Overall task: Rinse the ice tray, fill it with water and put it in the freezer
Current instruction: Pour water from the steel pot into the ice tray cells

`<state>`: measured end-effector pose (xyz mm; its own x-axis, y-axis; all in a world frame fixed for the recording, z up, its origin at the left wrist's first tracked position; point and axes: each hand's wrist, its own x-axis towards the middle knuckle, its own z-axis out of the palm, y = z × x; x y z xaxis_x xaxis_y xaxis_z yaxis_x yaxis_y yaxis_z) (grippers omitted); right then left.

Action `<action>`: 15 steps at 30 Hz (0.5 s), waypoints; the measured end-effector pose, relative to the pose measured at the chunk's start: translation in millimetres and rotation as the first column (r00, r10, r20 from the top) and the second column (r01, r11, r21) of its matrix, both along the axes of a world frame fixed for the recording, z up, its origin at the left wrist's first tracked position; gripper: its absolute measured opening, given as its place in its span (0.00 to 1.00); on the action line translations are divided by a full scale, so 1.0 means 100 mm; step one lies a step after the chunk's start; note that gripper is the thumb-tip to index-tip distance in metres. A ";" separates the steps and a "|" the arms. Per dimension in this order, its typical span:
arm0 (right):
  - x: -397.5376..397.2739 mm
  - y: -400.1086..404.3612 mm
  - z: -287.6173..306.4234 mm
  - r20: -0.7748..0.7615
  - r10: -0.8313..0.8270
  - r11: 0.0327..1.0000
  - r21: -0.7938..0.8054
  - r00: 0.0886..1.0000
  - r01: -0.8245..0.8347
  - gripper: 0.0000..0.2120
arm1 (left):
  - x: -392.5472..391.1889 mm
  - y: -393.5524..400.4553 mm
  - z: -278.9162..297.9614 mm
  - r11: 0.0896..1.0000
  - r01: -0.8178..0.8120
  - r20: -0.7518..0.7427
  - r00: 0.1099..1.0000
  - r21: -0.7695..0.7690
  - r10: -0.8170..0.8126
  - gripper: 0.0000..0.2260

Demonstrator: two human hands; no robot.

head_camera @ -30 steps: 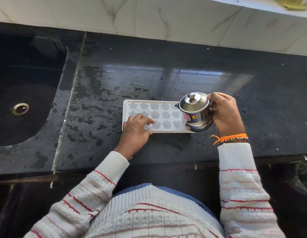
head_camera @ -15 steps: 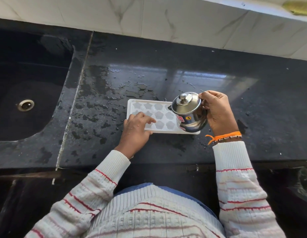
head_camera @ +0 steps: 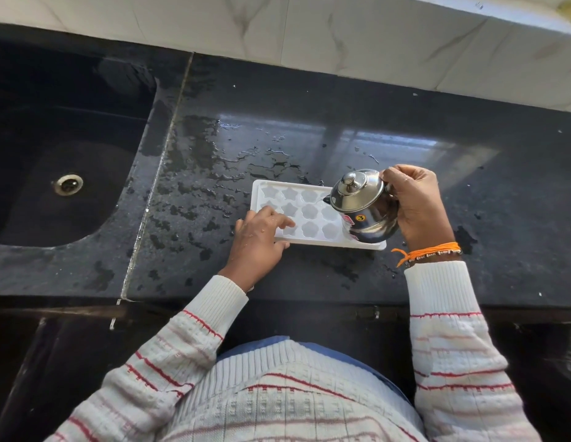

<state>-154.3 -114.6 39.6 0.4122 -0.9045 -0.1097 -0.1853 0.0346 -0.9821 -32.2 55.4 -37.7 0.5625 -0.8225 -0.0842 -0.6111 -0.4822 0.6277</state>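
Black stone forms the desk (head_camera: pixel 341 106), glossy and spattered with water, with a pale marble wall (head_camera: pixel 309 30) behind it and a dark sink (head_camera: pixel 38 138) set into its left end, a round drain (head_camera: pixel 68 184) at the bottom of the basin.

A white tray (head_camera: pixel 309 215) lies flat on the desk in front of the person, just right of the wet patch (head_camera: pixel 220 173). Its pockets are star and flower shaped; whether they hold water cannot be told.

The left hand (head_camera: pixel 261 237) rests on the tray's near left corner, fingers (head_camera: pixel 282 222) spread over the nearest pockets and thumb at the front edge, pressing rather than grasping.

The right hand (head_camera: pixel 415 208) is clenched around the handle side of a small steel pot (head_camera: pixel 364 208) with a knobbed lid (head_camera: pixel 354 186). The pot is tilted to the left above the tray's right end, its spout over the pockets of the back rows. A sticker with the figure 3 shows on its side. No stream is clear enough to make out.

An orange thread (head_camera: pixel 427 252) circles the right wrist above a cream sleeve (head_camera: pixel 443 301) with thin red stripes; the left sleeve (head_camera: pixel 214 301) matches.
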 end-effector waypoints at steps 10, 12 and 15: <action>-0.01 -0.01 -0.01 0.019 0.012 1.000 0.002 1.000 -0.012 0.16 | 0.01 0.00 -0.01 1.000 0.004 -0.005 1.000 0.004 -0.004 0.15; -0.02 -0.02 -0.02 0.031 0.003 1.000 0.014 1.000 -0.004 0.15 | 0.02 0.00 -0.01 1.000 0.004 -0.004 1.000 0.002 -0.004 0.15; -0.04 -0.03 -0.02 0.049 -0.001 0.999 0.032 0.999 0.000 0.15 | 0.03 0.00 -0.02 1.000 0.005 0.000 1.000 0.003 -0.005 0.15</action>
